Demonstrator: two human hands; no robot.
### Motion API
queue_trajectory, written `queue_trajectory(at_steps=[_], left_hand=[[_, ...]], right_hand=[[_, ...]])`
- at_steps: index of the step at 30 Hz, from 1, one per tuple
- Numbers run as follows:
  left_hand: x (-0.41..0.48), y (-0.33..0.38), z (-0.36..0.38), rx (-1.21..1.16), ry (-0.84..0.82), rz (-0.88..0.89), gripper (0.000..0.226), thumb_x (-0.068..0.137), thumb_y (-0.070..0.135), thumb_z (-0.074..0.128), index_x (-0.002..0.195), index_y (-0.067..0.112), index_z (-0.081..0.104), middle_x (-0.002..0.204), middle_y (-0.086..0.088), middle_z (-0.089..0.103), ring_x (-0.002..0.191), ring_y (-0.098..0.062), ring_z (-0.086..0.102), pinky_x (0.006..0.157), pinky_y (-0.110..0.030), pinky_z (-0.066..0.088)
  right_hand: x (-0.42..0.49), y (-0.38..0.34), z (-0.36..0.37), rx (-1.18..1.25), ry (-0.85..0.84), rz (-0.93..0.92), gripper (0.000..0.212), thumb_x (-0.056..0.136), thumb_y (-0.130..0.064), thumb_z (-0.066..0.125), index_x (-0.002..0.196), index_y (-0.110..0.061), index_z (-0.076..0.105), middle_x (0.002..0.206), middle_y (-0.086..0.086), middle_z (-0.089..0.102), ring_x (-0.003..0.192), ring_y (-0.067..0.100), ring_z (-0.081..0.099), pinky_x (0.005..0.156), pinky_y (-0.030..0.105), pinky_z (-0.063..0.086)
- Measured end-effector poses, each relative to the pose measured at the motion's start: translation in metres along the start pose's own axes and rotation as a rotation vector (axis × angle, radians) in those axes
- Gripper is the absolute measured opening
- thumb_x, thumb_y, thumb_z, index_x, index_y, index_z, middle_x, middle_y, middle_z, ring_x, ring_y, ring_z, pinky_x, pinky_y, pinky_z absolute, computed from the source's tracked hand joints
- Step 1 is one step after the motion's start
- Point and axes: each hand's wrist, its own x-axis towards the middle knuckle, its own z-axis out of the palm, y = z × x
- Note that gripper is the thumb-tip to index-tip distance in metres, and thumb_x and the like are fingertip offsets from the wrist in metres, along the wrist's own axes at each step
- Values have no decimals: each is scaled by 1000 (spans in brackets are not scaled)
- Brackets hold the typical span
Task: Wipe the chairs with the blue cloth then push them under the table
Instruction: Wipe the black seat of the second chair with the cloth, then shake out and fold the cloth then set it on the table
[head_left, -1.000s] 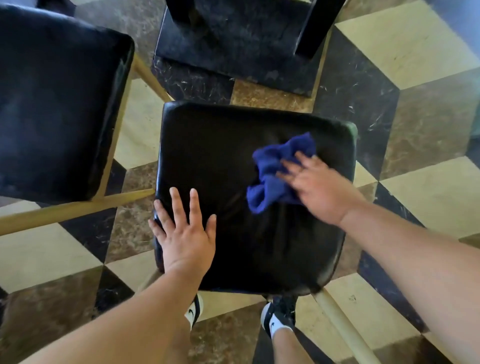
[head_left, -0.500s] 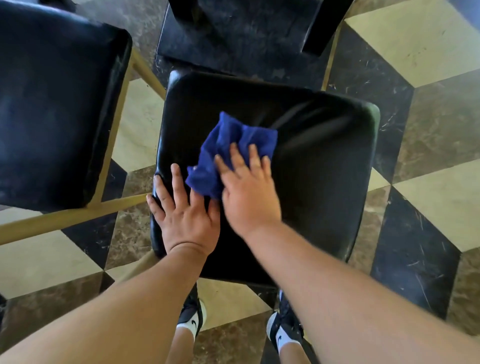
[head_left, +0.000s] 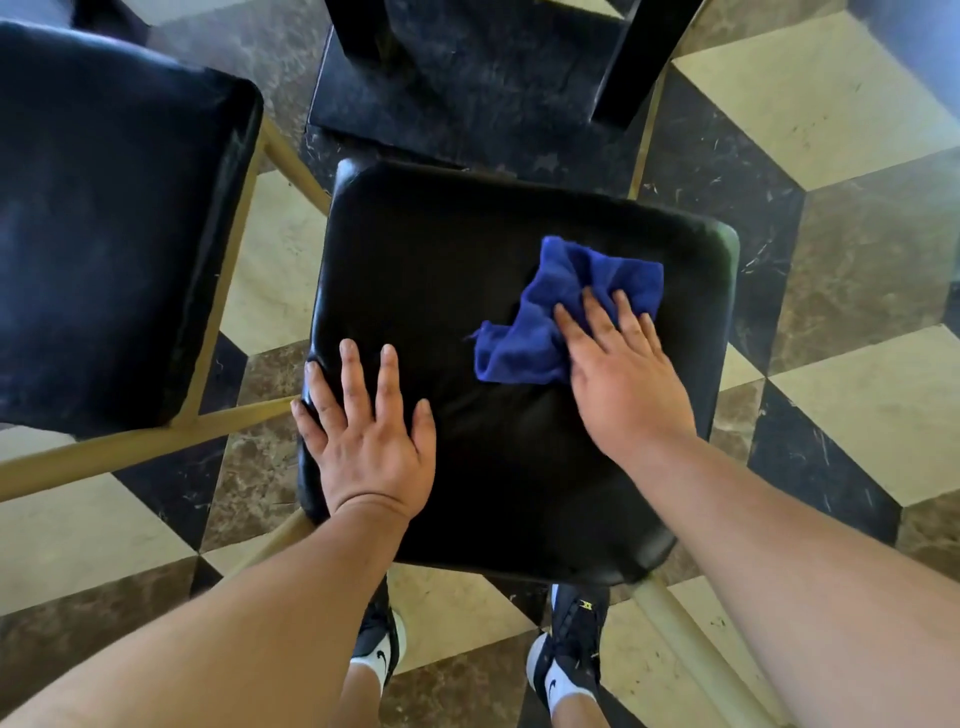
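Right hand (head_left: 623, 384) presses the blue cloth (head_left: 545, 322) onto the far-right part of the black chair seat (head_left: 457, 260), fingers (head_left: 623, 317) straight and spread; left hand (head_left: 369, 441), fingers apart, braces the seat's near-left corner; the remaining seat surface lies left of the cloth.

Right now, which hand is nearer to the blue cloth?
Right. The right hand lies flat on the cloth, fingers straight, pressing it onto the chair seat. The left hand rests flat on the seat's near left corner, apart from the cloth.
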Motion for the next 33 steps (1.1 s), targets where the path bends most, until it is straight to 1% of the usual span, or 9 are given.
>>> queue_trajectory(at_steps=[3,6,9,12,14,16,23,26,33], left_hand=[[3,3,-8,41,-70,-4,72,104,63,13,165,36,-11,175,-3,-20,159,-41,-18,126,-65,-3],[3,9,-32,96,-216,-13,74,104,63,13,166,34,-13,174,-6,-24,158,-45,-19,125,-69,2],[8,13,-81,4,-389,-2,86,100,64,41,168,34,-2,176,-4,-16,160,-44,-10,124,-65,17],[22,14,-150,-271,-595,-47,84,93,56,65,164,28,31,170,-8,31,152,-33,36,117,-39,39],[26,12,-207,-687,-697,-161,65,95,44,69,155,28,49,140,-5,65,116,-23,65,86,-23,50],[21,3,-272,-1040,-774,-232,40,99,34,66,138,33,61,114,4,75,89,-16,67,78,-28,50],[-4,-41,-458,-1199,-609,-86,4,100,18,70,104,17,68,98,-6,74,77,-18,68,62,-26,52],[-13,-46,-517,-1191,-512,-11,9,102,17,68,93,17,69,91,-5,74,64,-11,68,55,-22,52],[-21,-30,-637,-1059,-284,189,12,99,30,72,90,22,74,83,7,75,89,-22,68,84,-39,53]], right_hand=[[3,-11,-14,94,-39,117,51,111,-29,35,162,-26,36,172,2,30,161,30,15,130,49,17],[6,-37,-46,386,-84,278,42,113,-28,32,149,-28,52,150,6,60,139,32,52,107,44,44],[-4,-68,-84,730,-151,380,37,111,-29,39,141,-26,60,131,6,70,115,26,64,96,34,47],[-27,-105,-130,1155,-197,549,31,105,-36,44,126,-34,67,120,-3,75,111,20,70,104,50,55],[-42,-132,-171,1357,-193,609,28,108,-33,44,120,-32,69,114,-2,79,109,23,74,100,52,57],[-57,-162,-216,1457,-180,593,29,109,-29,43,119,-29,70,111,0,80,107,25,75,95,50,57],[-89,-250,-350,1661,-102,524,34,109,-28,40,124,-21,70,116,5,80,112,29,74,110,60,48],[-95,-274,-395,1696,-50,464,34,107,-33,43,124,-22,70,116,5,80,110,30,75,109,58,50],[-106,-278,-472,1654,14,339,43,95,-55,67,123,-23,69,117,1,78,108,27,75,101,50,56]])
